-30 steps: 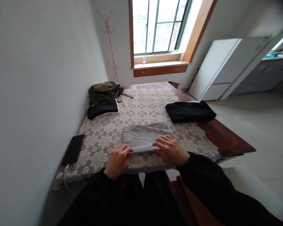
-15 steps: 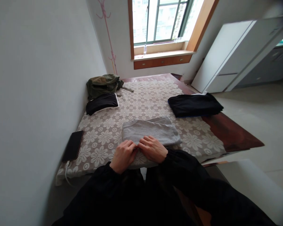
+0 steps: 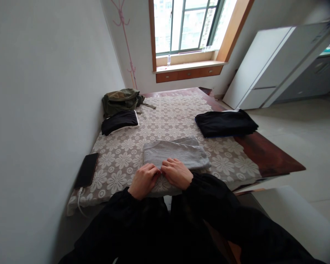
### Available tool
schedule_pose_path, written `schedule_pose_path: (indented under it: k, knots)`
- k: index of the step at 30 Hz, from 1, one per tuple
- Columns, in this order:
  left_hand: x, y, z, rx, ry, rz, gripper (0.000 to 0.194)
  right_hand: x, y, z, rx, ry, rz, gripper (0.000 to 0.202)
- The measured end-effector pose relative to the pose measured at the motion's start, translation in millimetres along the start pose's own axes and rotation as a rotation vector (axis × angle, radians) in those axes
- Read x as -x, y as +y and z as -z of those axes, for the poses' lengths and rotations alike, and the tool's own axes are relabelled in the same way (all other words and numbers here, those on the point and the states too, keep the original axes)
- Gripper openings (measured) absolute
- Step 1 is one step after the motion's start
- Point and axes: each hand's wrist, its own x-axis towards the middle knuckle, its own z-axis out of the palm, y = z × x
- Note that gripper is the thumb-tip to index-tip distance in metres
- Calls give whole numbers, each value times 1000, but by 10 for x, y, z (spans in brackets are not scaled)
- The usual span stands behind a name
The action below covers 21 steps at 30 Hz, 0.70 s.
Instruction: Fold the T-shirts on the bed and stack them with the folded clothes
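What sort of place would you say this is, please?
Probably a room in a home: a flowery cloth covers much of the table, with a pink coat stand by the window and a white refrigerator.

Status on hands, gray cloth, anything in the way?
Left hand, right hand close together at near edge of gray cloth; grip unclear. Cloth folded, on table. Phone off left, apart.

A home is indicated by the surface below the fingers, which is covered with a flowered lace cloth. Beyond them, a wood-framed window is seen; farther left, a pink coat stand; farther right, a white refrigerator and grey cabinets.
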Motion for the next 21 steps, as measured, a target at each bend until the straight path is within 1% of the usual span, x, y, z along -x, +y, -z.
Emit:
schedule_pose_path:
  k: [7, 13, 17, 21]
  knots:
    - [95, -62, 49, -25, 10, 38, 19, 71, 152, -7, -86, 22, -4, 9]
    - [101, -61, 90, 11, 23, 41, 21, 71, 109, 17, -45, 25, -15, 12]
    - [144, -136, 137, 33, 38, 45, 15, 89, 124, 30, -75, 30, -21, 14]
    - [205, -183, 158, 15, 65, 55, 16, 91, 141, 41, -93, 27, -32, 13]
